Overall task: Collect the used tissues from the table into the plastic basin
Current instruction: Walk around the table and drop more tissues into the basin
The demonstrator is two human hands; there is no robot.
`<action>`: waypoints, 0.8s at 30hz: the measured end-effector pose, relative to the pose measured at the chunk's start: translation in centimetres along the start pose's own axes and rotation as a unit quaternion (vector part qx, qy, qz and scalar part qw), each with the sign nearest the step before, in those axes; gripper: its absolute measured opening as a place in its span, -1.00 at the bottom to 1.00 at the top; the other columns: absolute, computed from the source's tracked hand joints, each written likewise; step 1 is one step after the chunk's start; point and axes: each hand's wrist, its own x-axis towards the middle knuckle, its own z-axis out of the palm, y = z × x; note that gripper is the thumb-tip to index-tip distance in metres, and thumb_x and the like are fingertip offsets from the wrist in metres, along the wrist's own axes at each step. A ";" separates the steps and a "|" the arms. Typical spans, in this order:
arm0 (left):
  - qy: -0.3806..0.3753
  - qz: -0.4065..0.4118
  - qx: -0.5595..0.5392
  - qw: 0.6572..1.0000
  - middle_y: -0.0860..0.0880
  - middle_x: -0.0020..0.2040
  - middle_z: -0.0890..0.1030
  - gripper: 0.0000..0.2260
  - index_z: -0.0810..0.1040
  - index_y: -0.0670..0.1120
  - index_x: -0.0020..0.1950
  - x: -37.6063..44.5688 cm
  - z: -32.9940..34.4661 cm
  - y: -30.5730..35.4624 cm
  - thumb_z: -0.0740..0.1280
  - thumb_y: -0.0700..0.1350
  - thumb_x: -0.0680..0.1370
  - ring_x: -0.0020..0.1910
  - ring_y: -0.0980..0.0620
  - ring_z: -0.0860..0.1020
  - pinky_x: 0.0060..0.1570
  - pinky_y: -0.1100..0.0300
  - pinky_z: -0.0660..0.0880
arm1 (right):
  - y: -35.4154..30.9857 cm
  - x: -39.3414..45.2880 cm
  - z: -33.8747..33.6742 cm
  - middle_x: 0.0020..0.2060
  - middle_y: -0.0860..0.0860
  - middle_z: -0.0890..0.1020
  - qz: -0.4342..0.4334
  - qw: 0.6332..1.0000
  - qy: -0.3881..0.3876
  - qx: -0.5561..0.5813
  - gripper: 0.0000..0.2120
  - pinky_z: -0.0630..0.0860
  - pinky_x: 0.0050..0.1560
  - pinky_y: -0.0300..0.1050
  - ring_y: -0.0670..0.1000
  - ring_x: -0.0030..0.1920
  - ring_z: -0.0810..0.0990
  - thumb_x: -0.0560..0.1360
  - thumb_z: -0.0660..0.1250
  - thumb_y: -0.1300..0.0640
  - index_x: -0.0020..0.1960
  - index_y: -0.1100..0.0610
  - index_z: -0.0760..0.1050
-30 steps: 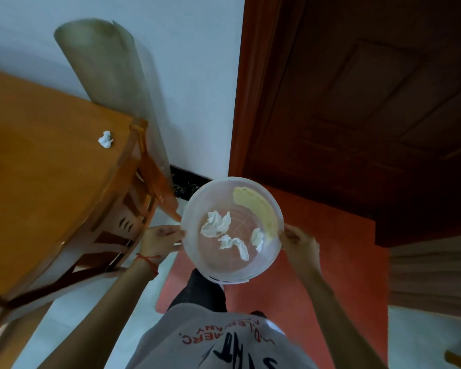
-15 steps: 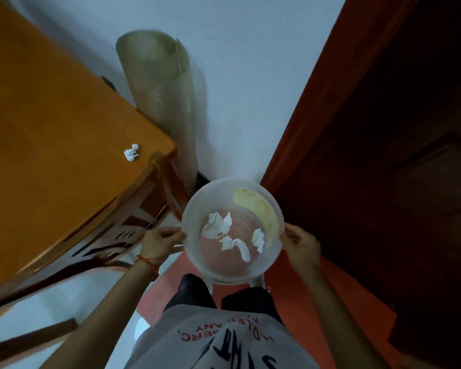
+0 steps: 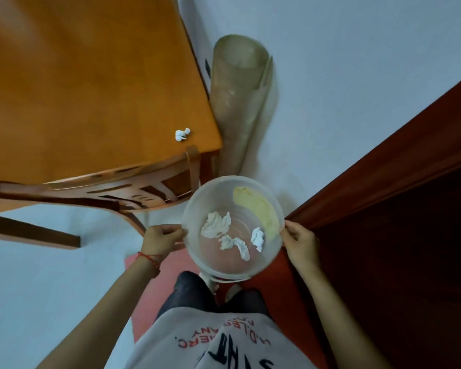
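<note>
I hold a clear round plastic basin point(image 3: 213, 265) in front of my body with both hands. My left hand point(image 3: 161, 239) grips its left rim and my right hand point(image 3: 300, 242) grips its right rim. Inside lie three crumpled white tissues point(image 3: 216, 225) and a pale yellow patch point(image 3: 256, 206) on the far wall. One small crumpled white tissue point(image 3: 182, 134) rests on the orange wooden table point(image 3: 91, 89), near its right corner, above and left of the basin.
A wooden chair point(image 3: 112, 193) is tucked under the table between me and the tissue. A rolled beige mat point(image 3: 237, 102) leans against the white wall beside the table. A dark red door frame point(image 3: 383, 161) runs along my right. The floor is pale with a red mat.
The view has swung left toward the table. The table, the tissue on it and the rolled mat have shifted right and closer. My hands keep the same grip on the basin.
</note>
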 end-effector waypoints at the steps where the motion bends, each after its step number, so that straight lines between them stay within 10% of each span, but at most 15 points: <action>1: 0.009 -0.002 -0.001 1.000 -0.18 -0.05 0.58 -0.79 0.56 -0.38 0.05 0.2 0.1 0.0 0.33 -0.29 0.47 -0.24 -0.04 0.55 -0.43 0.39 0.55 | -0.2 0.6 0.1 -0.05 0.15 0.69 -0.002 1.000 -0.003 -0.004 -0.73 0.59 0.05 0.08 0.08 -0.07 0.65 0.44 0.34 0.19 0.13 0.20 0.58; 16: 0.020 -0.049 -0.066 0.996 -0.19 -0.05 0.57 -0.78 0.56 -0.38 0.06 4.8 1.1 2.0 0.33 -0.29 0.47 -0.26 0.00 0.55 -0.05 0.08 0.51 | -3.3 6.9 2.3 -0.11 0.20 0.69 -0.023 0.997 -0.026 -0.076 -0.78 0.45 -0.08 -0.17 0.11 -0.08 0.63 0.48 0.28 0.22 0.08 0.26 0.58; 24: 0.031 -0.054 -0.082 0.995 -0.06 -0.25 0.57 -0.80 0.56 -0.37 0.05 5.2 2.5 2.3 0.33 -0.32 0.46 -0.29 0.03 0.55 -0.43 0.40 0.55 | -3.3 9.2 2.1 -0.21 0.15 0.67 -0.022 0.994 -0.051 -0.097 -0.83 0.40 -0.15 -0.17 0.11 -0.15 0.61 0.49 0.25 0.23 -0.03 0.25 0.59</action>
